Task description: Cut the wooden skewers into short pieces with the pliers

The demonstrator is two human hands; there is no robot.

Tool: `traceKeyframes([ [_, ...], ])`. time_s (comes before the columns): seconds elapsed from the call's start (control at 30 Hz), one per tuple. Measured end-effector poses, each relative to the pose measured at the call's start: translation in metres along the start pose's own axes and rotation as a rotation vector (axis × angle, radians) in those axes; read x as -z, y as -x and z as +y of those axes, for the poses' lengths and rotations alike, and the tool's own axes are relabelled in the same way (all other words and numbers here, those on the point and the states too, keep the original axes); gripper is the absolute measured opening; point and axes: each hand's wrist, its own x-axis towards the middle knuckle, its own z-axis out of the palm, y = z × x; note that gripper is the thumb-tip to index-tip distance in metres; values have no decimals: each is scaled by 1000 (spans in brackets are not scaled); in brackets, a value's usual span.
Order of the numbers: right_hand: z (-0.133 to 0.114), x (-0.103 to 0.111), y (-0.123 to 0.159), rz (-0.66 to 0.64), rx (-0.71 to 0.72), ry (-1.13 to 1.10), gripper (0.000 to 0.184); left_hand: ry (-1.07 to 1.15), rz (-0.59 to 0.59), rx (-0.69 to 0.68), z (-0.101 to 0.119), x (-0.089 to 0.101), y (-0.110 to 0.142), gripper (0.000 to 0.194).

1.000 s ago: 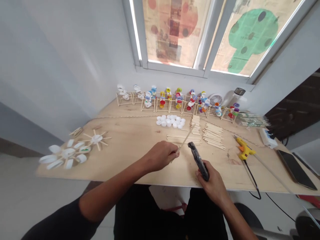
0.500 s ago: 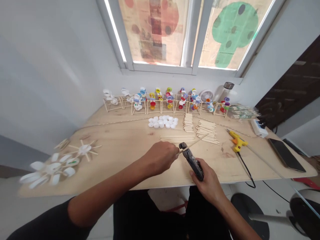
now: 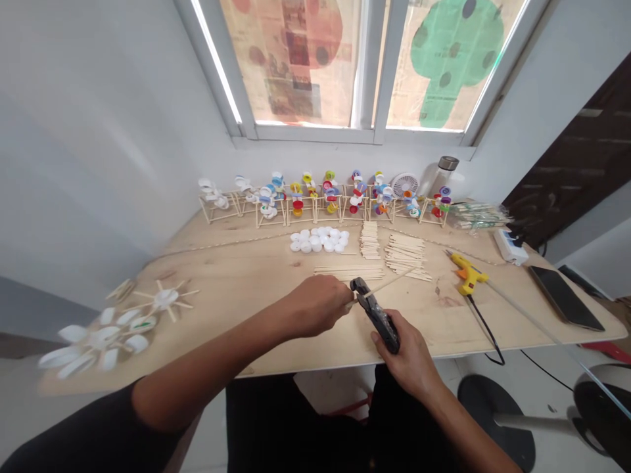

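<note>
The stick [image 3: 393, 281] lies across the head of the cutter [image 3: 378, 320], running near left to far right — left hand [image 3: 318, 305] fisted on its near end, right hand [image 3: 407, 348], apart, wrapped round the cutter.

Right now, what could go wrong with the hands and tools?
The left hand grips a thin pale wooden stick near the dark metal pliers in the right hand; a pinch is possible.
The stick's far end is unheld; it could fly off if cut.
The black cable of the yellow glue gun hangs off the pale wooden table; a snag could drag the gun.
</note>
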Motion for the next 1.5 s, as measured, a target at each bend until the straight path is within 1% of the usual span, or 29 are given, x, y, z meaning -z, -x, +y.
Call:
traceKeyframes([
  [0.1, -1, 1, -1, -19, -7, 10, 23, 27, -27, -29, -3, 6, -3, 17],
  [0.33, -5, 1, -1, -47, -49, 26, 15, 196, -171, -104, -12, 19, -12, 20],
  [0.47, -6, 0, -2, -33, -37, 52, 13, 243, -188, -88, -11, 26, -14, 17],
  [0.63, -3, -3, -2, -28, -48, 89, 16, 228, -222, -134, -13, 30, -17, 18],
  [0.8, 0, -6, -3, 1, -55, 125, 20, 167, -180, -110, -14, 28, -22, 23],
  [0.9, 1, -7, -3, 11, -71, 114, 22, 114, -186, -96, -12, 29, -24, 23],
  [1.13, 0, -12, -4, 21, -111, 112, 27, -73, -168, -84, -8, 31, -25, 14],
  [1.27, 2, -14, -5, 30, -115, 115, 29, -131, -166, -56, -7, 29, -25, 13],
  [1.4, 4, -16, -7, 39, -136, 98, 31, -141, -100, -8, -5, 24, -24, 12],
  [1.5, 7, -19, -8, 54, -152, 72, 32, -172, -33, 29, -1, 16, -21, 12],
])
